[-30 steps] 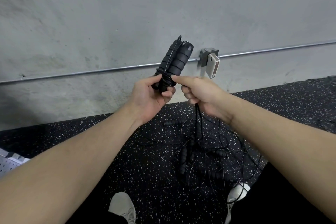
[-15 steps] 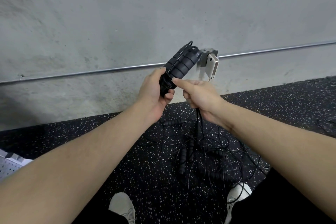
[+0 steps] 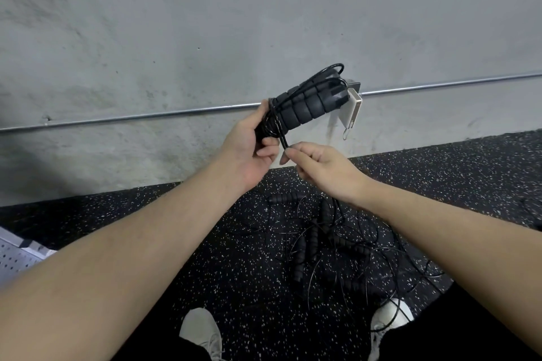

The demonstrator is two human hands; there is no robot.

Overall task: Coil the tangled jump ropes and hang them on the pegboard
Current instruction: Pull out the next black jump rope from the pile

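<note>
Left hand (image 3: 249,152) clenches paired foam handles (image 3: 308,107) while right hand (image 3: 319,165) pinches their black cord (image 3: 284,142) above tangled ropes (image 3: 328,240) on floor (image 3: 234,258).

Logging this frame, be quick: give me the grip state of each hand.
Left hand: closed around the jump rope handles.
Right hand: pinching the black cord that runs off the handles.
</note>
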